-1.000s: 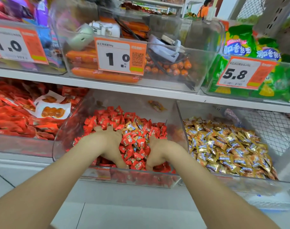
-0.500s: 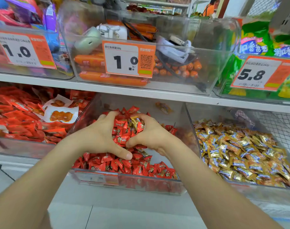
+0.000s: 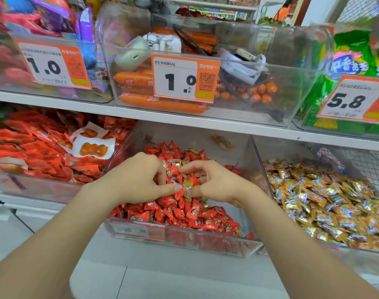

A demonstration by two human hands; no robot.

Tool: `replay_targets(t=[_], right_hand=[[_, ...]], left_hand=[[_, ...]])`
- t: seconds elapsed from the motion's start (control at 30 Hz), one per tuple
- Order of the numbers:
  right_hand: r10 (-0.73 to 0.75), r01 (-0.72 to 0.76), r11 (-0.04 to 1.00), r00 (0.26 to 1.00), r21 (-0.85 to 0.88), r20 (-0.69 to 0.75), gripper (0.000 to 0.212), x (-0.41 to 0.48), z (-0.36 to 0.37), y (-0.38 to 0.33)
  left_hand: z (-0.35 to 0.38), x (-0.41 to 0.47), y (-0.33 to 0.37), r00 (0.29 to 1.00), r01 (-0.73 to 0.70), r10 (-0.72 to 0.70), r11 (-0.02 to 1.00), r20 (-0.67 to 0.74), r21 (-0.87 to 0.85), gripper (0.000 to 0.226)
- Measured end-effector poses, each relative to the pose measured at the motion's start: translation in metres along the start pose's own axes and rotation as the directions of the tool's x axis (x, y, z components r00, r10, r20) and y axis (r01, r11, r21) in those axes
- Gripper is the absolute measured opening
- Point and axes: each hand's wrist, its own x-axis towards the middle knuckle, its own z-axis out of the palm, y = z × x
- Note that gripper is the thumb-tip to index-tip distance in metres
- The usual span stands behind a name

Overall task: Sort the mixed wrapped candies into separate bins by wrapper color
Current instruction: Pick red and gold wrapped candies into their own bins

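Both hands in red bin (image 3: 184,238), close together, thumbs nearly meeting. L hand (image 3: 138,178) and R hand (image 3: 218,184) each have fingers curled round one shared handful (image 3: 175,175), mostly red wrappers, held just above the red candies (image 3: 184,214) piled in the bin. One gold candy (image 3: 186,187) sits at front of handful btwn the thumb tips. L thumb touches it; can't tell if either thumb truly pinches it. Gold bin (image 3: 335,255) is just to the R, clear wall btwn.

Risks, judged:
1. Gold piece looks only lightly held and foil prob. slick. If either hand loosens, it drops into the reds and gets buried, so re-dig needed.
2. If one hand lets go to carry it over, the handful collapses. Pieces near the low front wall could spill out to the floor.
3. If a red rides along w/ the gold into the R bin, that bin becomes mixed.
4. Other gold glints show near top of handful, easy to miss.
5. Stray gold piece (image 3: 222,141) at rear of red bin, well apart from hands, likely overlooked.
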Motion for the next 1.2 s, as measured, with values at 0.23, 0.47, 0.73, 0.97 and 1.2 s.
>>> replay_targets(t=[0.23, 0.47, 0.73, 0.97, 1.2], right_hand=[[-0.097, 0.084, 0.957, 0.995, -0.279, -0.035, 0.061, 0.005, 0.006, 0.006], [-0.076, 0.052, 0.961, 0.994, -0.271, -0.08, 0.036, 0.003, 0.007, 0.009], [0.087, -0.047, 0.923, 0.992, 0.382, -0.088, 0.021, -0.011, -0.006, -0.006], [0.142, -0.08, 0.938, 0.976, 0.336, -0.164, 0.02, -0.009, -0.007, 0.001], [0.191, 0.046, 0.813, 0.92, 0.58, -0.341, 0.01, -0.021, -0.024, -0.006]], left_hand=[[0.003, 0.009, 0.013, 0.989, -0.103, 0.098, 0.994, -0.111, -0.045, 0.031], [0.011, 0.014, 0.021, 0.993, -0.009, 0.017, 0.997, 0.115, -0.077, 0.027], [0.007, 0.007, 0.02, 0.999, 0.039, -0.04, 0.996, -0.002, -0.078, 0.017], [0.008, 0.007, 0.038, 0.997, 0.044, -0.056, 0.98, -0.054, -0.192, 0.009], [0.018, 0.014, 0.051, 0.999, -0.016, 0.002, 0.961, -0.048, -0.276, 0.017]])
